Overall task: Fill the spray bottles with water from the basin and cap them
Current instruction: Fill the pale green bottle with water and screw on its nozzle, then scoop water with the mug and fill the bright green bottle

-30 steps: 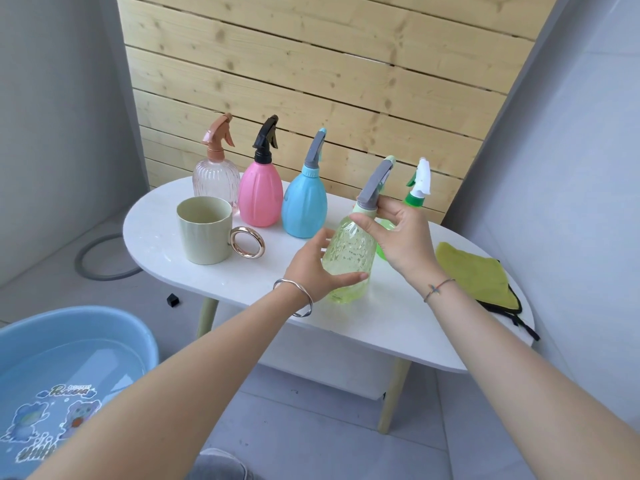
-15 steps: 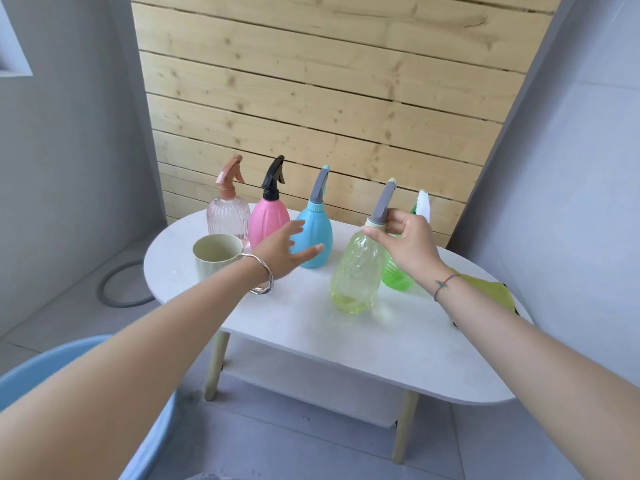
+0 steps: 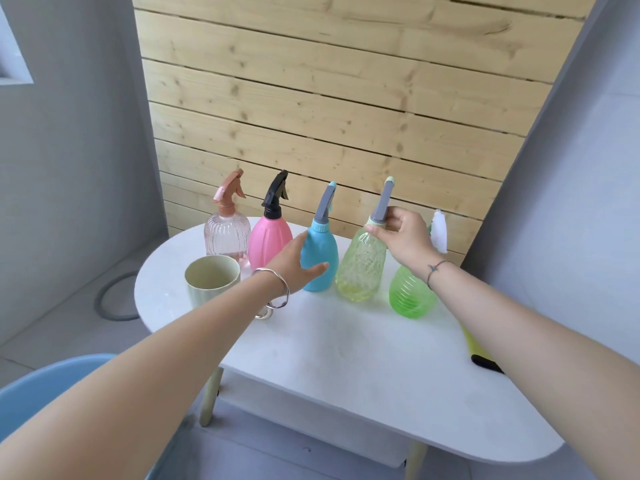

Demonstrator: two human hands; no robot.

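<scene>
On the table [image 3: 346, 341], right fingers [image 3: 398, 216] pinch the yellow bottle [image 3: 362, 268].

both arms outstretched — left grip [image 3: 295, 262] spread flat, right grip [image 3: 406, 237] curled, pinching.

White oval table [image 3: 346, 362], pale wooden legs [image 3: 210, 396], lower shelf [image 3: 311, 393]. On top, placed from the blue spray bottle [image 3: 322, 261], every bottle upright:
- pink spray bottle [image 3: 266, 240]: just left of it
- clear pink ribbed spray bottle [image 3: 227, 237]: further left
- pale green cup [image 3: 211, 282]: left, nearer the front edge
- yellow-green spray bottle [image 3: 360, 271]: just right
- green ribbed spray bottle [image 3: 410, 299]: further right
- yellow cloth [image 3: 475, 346]: far right, at the table's edge
</scene>
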